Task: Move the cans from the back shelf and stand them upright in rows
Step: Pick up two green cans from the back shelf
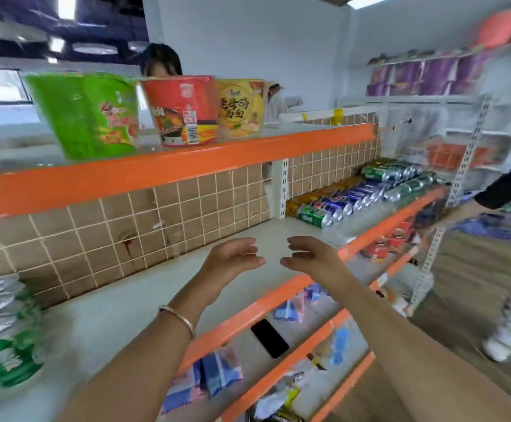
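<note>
Green, blue & amber metal cans (355,196) lie on sides at far right of white shelf (111,315), well apart from my L hand (233,258) & R hand (313,258); both hover mid-shelf, fingers (243,242) loosely spread, holding nothing.

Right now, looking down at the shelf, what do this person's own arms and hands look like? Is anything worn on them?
Both forearms are bare: no sleeves in view, no gloves. A thin, pale metal bangle circles the wrist of the left hand. The right hand and its wrist show nothing worn.
</note>
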